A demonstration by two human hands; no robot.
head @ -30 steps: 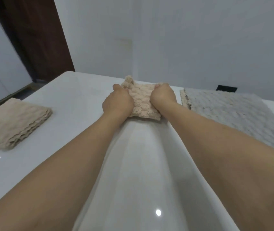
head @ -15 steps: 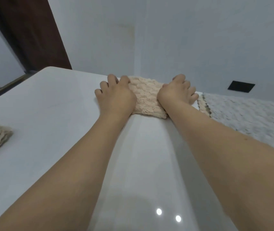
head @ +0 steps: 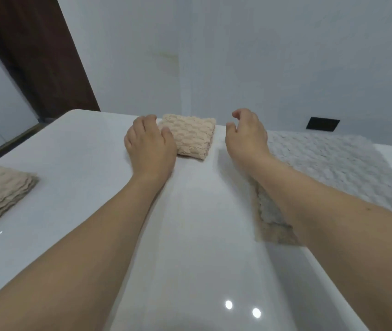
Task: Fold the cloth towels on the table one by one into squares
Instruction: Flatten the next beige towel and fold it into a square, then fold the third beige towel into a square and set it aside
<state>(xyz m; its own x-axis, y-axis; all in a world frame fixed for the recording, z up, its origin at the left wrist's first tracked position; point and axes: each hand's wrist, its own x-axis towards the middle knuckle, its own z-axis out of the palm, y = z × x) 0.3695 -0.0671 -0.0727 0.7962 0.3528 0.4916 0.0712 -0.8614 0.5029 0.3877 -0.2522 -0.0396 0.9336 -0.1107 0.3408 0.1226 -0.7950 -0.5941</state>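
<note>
While the folded beige towel [head: 191,137] is lying finished at the far middle of the surface [head: 82,168], both hands are hanging loose beside it, the left hand [head: 148,145] just touching its 9 o'clock edge and the right hand [head: 246,134] clear of it at 3 o'clock, each grip apart and holding nothing. Judging by the task, the next piece is the flat grey towel [head: 333,163], which is spreading from 2 to 4 o'clock of the right hand, its long axis running near to far, so the right hand is sitting much nearer.
</note>
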